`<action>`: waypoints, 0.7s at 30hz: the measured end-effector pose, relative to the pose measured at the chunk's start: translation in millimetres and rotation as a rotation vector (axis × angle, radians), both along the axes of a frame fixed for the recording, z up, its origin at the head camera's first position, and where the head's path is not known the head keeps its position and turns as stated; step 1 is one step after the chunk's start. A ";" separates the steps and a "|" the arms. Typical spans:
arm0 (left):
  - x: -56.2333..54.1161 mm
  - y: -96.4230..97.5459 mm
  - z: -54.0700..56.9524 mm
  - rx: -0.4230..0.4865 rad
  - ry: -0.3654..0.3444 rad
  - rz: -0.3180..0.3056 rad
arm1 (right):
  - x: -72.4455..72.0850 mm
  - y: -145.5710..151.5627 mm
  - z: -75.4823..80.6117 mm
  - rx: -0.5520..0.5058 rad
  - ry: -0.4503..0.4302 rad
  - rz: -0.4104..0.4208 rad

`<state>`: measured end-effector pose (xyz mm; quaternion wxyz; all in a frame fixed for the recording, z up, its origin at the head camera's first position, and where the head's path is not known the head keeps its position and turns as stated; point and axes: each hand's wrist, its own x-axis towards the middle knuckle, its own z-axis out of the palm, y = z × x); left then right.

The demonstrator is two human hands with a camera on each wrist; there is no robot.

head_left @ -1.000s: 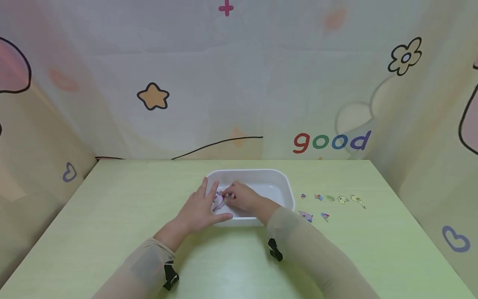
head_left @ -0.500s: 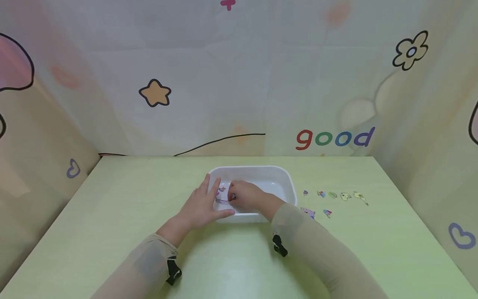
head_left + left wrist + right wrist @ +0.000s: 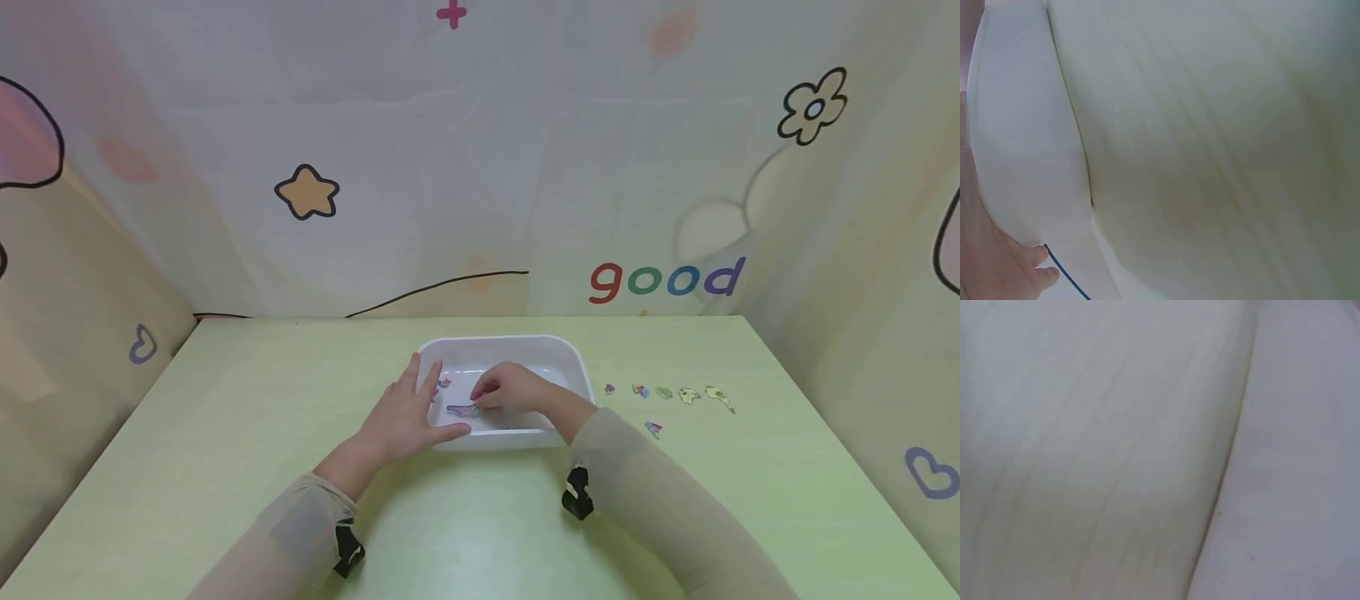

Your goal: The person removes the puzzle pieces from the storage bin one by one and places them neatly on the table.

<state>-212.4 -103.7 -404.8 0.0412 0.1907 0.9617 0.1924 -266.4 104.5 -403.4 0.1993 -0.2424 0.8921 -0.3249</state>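
A white tray [image 3: 517, 340] stands on the table in the head view. My left hand [image 3: 397, 422] spreads over its left end, fingers along the left wall and thumb at the front rim. My right hand [image 3: 513, 390] reaches inside and pinches the right end of a flat, purple-edged cut-out [image 3: 462, 411] close over the tray floor. Beside the left fingers lies a small colourful cut-out [image 3: 444, 383]. In the left wrist view, part of the left hand [image 3: 994, 250] shows against the tray's outer wall [image 3: 1029, 125]. The right wrist view holds only tabletop and tray wall [image 3: 1291, 462].
On the table right of the tray lie several small flat cut-outs, among them a green one [image 3: 663, 392], a pale yellow one [image 3: 718, 398] and a red and blue one [image 3: 653, 429]. A printed cloth [image 3: 480, 183] hangs behind the table [image 3: 247, 417].
My right hand has drawn the purple-edged cut-out rightward from the tray's left end. The right forearm now covers a larger purple cut-out on the table. The left hand stays at the rim.
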 end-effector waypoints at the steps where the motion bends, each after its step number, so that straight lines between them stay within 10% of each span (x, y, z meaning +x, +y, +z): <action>1: 0.5 -0.1 0.1 -0.001 -0.003 0.003 | 1.0 2.0 1.9 -0.027 -0.039 -0.041; 7: 2.1 -0.2 0.4 -0.009 -0.015 0.020 | 5.7 18.1 11.8 -0.146 -0.193 -0.250; 21: 0.2 1.8 0.5 -0.008 -0.029 0.018 | 26.3 66.8 29.5 -0.212 -0.144 -0.345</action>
